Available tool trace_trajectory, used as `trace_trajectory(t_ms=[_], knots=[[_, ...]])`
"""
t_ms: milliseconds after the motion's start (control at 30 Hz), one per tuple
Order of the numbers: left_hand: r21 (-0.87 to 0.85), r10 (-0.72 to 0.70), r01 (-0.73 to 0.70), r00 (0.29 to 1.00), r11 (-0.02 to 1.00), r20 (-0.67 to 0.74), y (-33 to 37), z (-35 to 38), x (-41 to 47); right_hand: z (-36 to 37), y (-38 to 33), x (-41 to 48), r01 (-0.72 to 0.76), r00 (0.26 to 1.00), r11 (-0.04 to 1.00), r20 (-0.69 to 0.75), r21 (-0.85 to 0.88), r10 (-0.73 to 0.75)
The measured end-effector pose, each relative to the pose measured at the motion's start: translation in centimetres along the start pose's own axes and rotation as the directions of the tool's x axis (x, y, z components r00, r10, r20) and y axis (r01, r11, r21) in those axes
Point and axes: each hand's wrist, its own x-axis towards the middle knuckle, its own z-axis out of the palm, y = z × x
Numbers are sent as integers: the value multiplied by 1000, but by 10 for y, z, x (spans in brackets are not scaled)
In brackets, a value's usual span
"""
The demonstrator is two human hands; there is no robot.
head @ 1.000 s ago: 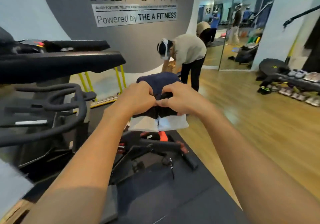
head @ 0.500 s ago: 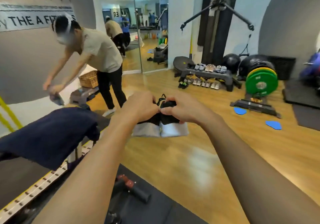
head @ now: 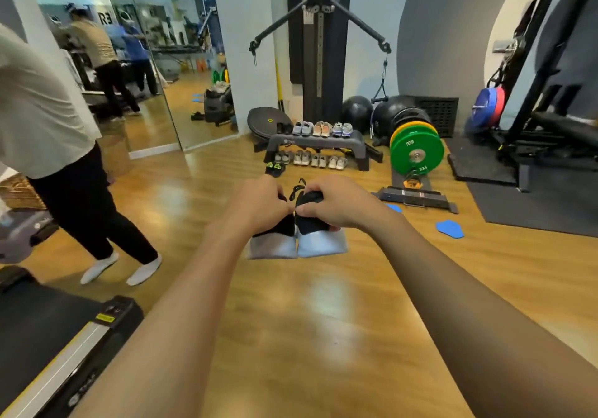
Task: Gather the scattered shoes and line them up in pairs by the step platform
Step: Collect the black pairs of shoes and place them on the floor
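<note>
Left hand (head: 259,205) grips black white-soled shoe (head: 273,243), right hand (head: 336,205) grips its mate (head: 320,243); both held side by side, well short of step platform (head: 318,142). Several pairs (head: 322,129) already on top, floor row (head: 310,159) lined in front. Remaining, likely: carry over, set down in line.

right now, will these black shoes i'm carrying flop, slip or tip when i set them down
Likely light: the left hand and right hand each hold one of the black shoes by its upper. The pale soles look thick and flat, so they should stand without tipping. The loose lace may dangle or snag.
</note>
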Motion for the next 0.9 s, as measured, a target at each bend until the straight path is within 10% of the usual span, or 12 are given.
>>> trace_trajectory(t_ms=[900], knots=[[-14, 149, -149, 988, 989, 24, -166, 119, 751, -9, 303, 694, -172, 980, 965, -70, 199, 189]])
